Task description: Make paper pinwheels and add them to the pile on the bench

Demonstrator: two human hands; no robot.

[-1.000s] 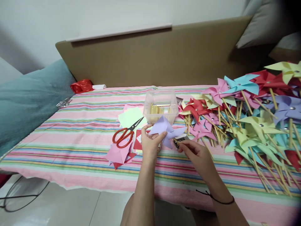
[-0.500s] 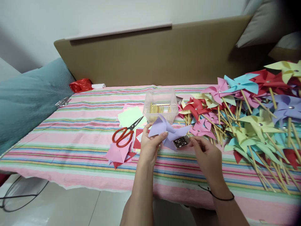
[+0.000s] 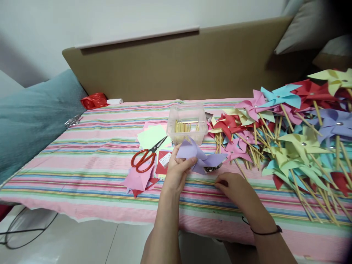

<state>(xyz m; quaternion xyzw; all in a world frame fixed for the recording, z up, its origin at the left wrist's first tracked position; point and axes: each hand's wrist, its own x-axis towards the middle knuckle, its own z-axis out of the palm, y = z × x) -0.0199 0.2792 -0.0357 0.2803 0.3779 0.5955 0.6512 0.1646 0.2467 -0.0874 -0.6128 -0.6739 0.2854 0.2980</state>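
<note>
My left hand [image 3: 177, 170] is closed on a purple paper pinwheel head [image 3: 195, 154], its thumb pressed over the folded middle. Behind the pinwheel's lower right blade a small box of metal pins [image 3: 211, 169] is partly hidden. My right hand [image 3: 231, 187] has its thumb and forefinger pinched at the right end of a thin wooden stick [image 3: 205, 181], low over the cloth. A clear plastic tub [image 3: 202, 134] with wooden sticks [image 3: 183, 127] in it stands just beyond my left hand.
Red-handled scissors [image 3: 143, 161] lie left of my left hand, over paper squares [image 3: 151, 135] and pink paper [image 3: 139, 179]. Many finished pinwheels [image 3: 302, 145] with sticks pile up at the right. A striped cloth [image 3: 90, 157] covers the surface; a brown backrest [image 3: 170, 69] stands behind.
My right hand has left the pin box and come lower and nearer, with a wooden stick now showing at its fingertips. The purple pinwheel has shifted slightly right and tilted, covering more of the box.
</note>
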